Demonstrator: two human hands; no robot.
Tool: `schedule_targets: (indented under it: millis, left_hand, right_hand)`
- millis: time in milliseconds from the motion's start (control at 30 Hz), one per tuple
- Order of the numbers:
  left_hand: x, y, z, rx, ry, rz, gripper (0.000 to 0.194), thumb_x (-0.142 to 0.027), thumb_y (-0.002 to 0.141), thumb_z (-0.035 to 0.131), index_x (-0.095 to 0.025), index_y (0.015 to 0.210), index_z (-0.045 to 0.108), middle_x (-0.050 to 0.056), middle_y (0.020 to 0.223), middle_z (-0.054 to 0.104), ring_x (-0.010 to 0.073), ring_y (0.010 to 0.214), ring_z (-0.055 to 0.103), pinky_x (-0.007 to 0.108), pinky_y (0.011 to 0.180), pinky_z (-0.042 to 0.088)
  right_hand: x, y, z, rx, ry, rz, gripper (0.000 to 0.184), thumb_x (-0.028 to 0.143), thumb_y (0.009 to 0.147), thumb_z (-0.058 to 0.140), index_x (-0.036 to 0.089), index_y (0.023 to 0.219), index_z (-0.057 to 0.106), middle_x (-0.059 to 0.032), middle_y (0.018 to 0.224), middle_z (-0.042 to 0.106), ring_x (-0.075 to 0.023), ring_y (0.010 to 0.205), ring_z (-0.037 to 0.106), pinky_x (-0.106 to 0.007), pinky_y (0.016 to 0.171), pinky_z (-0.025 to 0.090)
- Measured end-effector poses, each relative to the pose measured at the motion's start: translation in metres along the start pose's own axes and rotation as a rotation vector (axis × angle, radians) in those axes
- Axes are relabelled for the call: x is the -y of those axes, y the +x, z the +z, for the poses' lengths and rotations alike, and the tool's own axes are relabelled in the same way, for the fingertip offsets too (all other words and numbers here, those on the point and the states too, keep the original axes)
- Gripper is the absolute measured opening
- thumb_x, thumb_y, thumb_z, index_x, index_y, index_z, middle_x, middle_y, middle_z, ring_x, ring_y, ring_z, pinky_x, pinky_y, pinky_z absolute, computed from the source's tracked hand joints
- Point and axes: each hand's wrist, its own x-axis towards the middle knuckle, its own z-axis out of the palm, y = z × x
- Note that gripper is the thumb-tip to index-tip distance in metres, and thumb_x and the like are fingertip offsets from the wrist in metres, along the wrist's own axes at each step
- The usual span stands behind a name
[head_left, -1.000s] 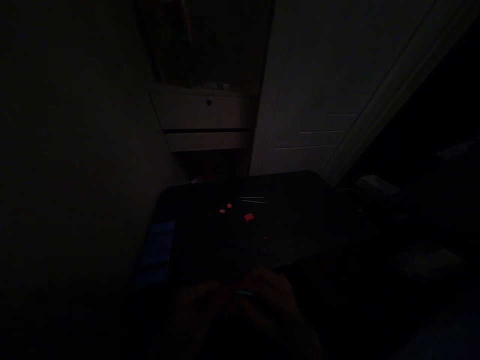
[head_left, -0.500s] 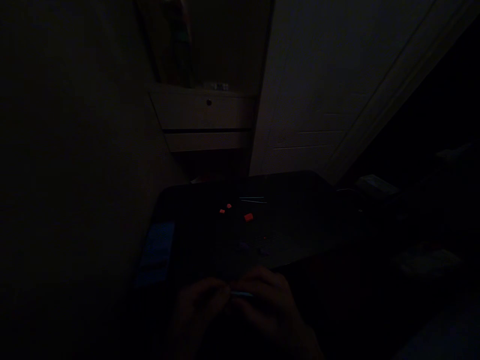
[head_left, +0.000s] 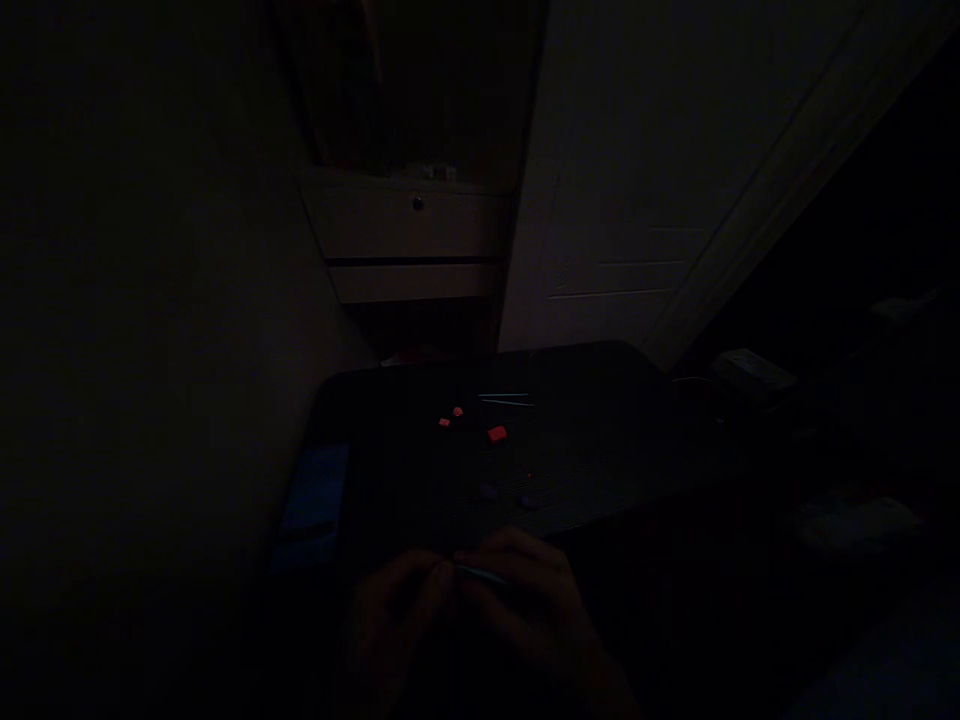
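Close to the near edge of the dark table [head_left: 600,430], my right hand [head_left: 536,590] is closed on a thin pale stick [head_left: 481,574]. My left hand [head_left: 405,600] pinches at the stick's left end, its thumb and forefinger together; anything small between them is lost in the dark. Ahead of both hands lie two dim dark lumps, one on the left [head_left: 488,492] and another on the right [head_left: 529,502]. Farther off is a red block [head_left: 497,434], with two small reddish pieces, one squarish [head_left: 444,422] and one rounder [head_left: 457,411], to its left.
Two thin pale sticks [head_left: 506,399] lie at the back of the table. A phone-like blue screen [head_left: 311,505] glows faintly at the left edge. Behind stand a drawer unit [head_left: 412,225] and a pale door-like panel [head_left: 600,200]. A box [head_left: 754,370] is at the right.
The stick in my right hand has tilted, its left end rising slightly. Both hands have shifted a little upward, and the picture is dimmer. The pieces on the table have not moved.
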Motion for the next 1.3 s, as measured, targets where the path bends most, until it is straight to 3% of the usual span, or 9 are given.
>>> schedule_targets:
  millis: [167, 400, 600, 733, 833, 967, 1033, 1133, 1300]
  left_hand:
    - [0.003, 0.0, 0.0, -0.04, 0.017, 0.0, 0.048, -0.065, 0.084, 0.068, -0.023, 0.062, 0.077, 0.005, 0.064, 0.078, 0.0228, 0.063, 0.072, 0.03, 0.063, 0.058]
    - [0.004, 0.007, 0.003, 0.036, -0.122, -0.053, 0.027, -0.049, 0.067, 0.085, -0.024, 0.08, 0.087, 0.004, 0.082, 0.088, 0.027, 0.081, 0.084, 0.029, 0.075, 0.066]
    - [0.008, 0.007, 0.001, 0.043, -0.116, -0.008, 0.023, -0.046, 0.072, 0.084, -0.026, 0.081, 0.089, 0.003, 0.085, 0.089, 0.0269, 0.08, 0.085, 0.028, 0.074, 0.067]
    - [0.011, 0.006, -0.001, 0.006, -0.06, 0.013, 0.027, -0.051, 0.073, 0.083, -0.027, 0.082, 0.09, 0.005, 0.086, 0.089, 0.0285, 0.082, 0.084, 0.03, 0.077, 0.068]
    - [0.016, 0.005, -0.002, -0.022, -0.011, -0.024, 0.034, -0.058, 0.07, 0.083, -0.026, 0.079, 0.09, 0.008, 0.089, 0.089, 0.0326, 0.086, 0.084, 0.036, 0.081, 0.068]
    - [0.025, 0.005, -0.003, -0.158, 0.083, -0.085, 0.047, -0.064, 0.065, 0.082, -0.025, 0.089, 0.091, 0.011, 0.103, 0.089, 0.0383, 0.101, 0.082, 0.046, 0.093, 0.067]
    - [0.027, 0.007, -0.005, -0.095, 0.054, -0.061, 0.047, -0.063, 0.073, 0.078, -0.025, 0.098, 0.091, 0.01, 0.106, 0.088, 0.0355, 0.102, 0.082, 0.043, 0.094, 0.066]
    - [0.024, 0.01, -0.009, 0.048, 0.009, 0.031, 0.042, -0.059, 0.086, 0.07, -0.025, 0.098, 0.09, 0.007, 0.093, 0.088, 0.0288, 0.089, 0.082, 0.034, 0.085, 0.067]
    - [0.019, 0.011, -0.011, 0.045, -0.032, 0.065, 0.034, -0.054, 0.085, 0.074, -0.024, 0.093, 0.089, 0.005, 0.082, 0.086, 0.0242, 0.076, 0.081, 0.028, 0.073, 0.066]
  right_hand:
    - [-0.006, 0.0, -0.002, -0.047, 0.001, -0.022, 0.02, 0.015, 0.096, 0.083, 0.025, 0.112, 0.089, -0.005, 0.098, 0.083, -0.0179, 0.087, 0.081, -0.024, 0.08, 0.065]
    - [-0.004, -0.001, -0.005, 0.028, -0.024, -0.018, 0.03, 0.01, 0.093, 0.083, 0.029, 0.115, 0.089, -0.0043, 0.103, 0.08, -0.0172, 0.091, 0.08, -0.022, 0.081, 0.064]
    - [-0.005, -0.002, -0.006, 0.052, -0.025, 0.017, 0.032, 0.011, 0.092, 0.085, 0.031, 0.118, 0.089, -0.0037, 0.104, 0.08, -0.0172, 0.092, 0.079, -0.022, 0.083, 0.063]
    - [-0.004, -0.001, -0.006, 0.063, 0.008, 0.017, 0.04, 0.011, 0.094, 0.082, 0.035, 0.125, 0.086, -0.0032, 0.106, 0.08, -0.0178, 0.094, 0.079, -0.024, 0.084, 0.063]
    - [-0.006, -0.003, -0.005, 0.061, 0.023, 0.041, 0.035, 0.016, 0.096, 0.082, 0.036, 0.125, 0.086, -0.0031, 0.107, 0.08, -0.0185, 0.096, 0.08, -0.025, 0.086, 0.064]
    - [-0.011, -0.005, -0.003, 0.045, 0.006, 0.04, 0.027, 0.022, 0.098, 0.084, 0.034, 0.121, 0.088, -0.0036, 0.106, 0.081, -0.0177, 0.093, 0.08, -0.023, 0.084, 0.064]
    - [-0.014, -0.006, -0.002, 0.023, -0.014, 0.021, 0.025, 0.022, 0.1, 0.082, 0.032, 0.121, 0.088, -0.004, 0.104, 0.082, -0.0172, 0.091, 0.081, -0.022, 0.083, 0.064]
    - [-0.016, -0.004, -0.001, -0.048, -0.035, -0.011, 0.023, 0.021, 0.1, 0.082, 0.029, 0.12, 0.088, -0.0046, 0.101, 0.083, -0.0172, 0.089, 0.081, -0.022, 0.082, 0.064]
    - [-0.013, -0.002, 0.001, -0.031, -0.006, 0.046, 0.016, 0.025, 0.101, 0.082, 0.029, 0.114, 0.089, -0.0037, 0.099, 0.084, -0.0177, 0.089, 0.082, -0.022, 0.082, 0.064]
